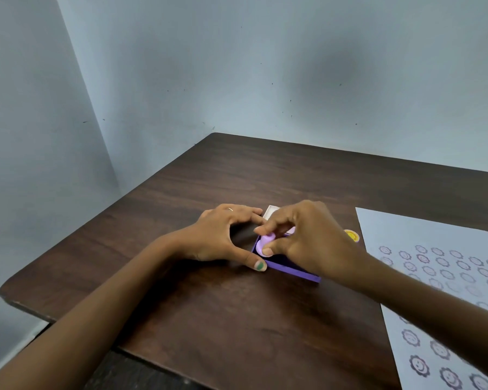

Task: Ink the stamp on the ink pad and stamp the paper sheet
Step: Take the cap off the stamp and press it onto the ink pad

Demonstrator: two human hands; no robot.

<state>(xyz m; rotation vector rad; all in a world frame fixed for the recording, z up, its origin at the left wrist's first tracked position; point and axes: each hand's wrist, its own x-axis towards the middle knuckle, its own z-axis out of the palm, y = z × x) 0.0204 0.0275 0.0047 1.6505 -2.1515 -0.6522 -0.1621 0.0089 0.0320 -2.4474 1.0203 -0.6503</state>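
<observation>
While your right hand (307, 240) pinches the stamp (265, 241) with fingers (266, 251) clamped on its lilac knob, over the ink pad (290, 270) | stamp: light, rigid, smooth plastic, grip the knob | left hand (223, 235): fingers spread, steadying the pad's edge on the table (237, 319) | paper sheet (434, 263): thin, floppy, to your right.

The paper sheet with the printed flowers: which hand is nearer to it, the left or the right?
Right. The right hand holds the lilac stamp over the ink pad, just beside the paper sheet. The left hand steadies the pad's far side, farther away.
</observation>
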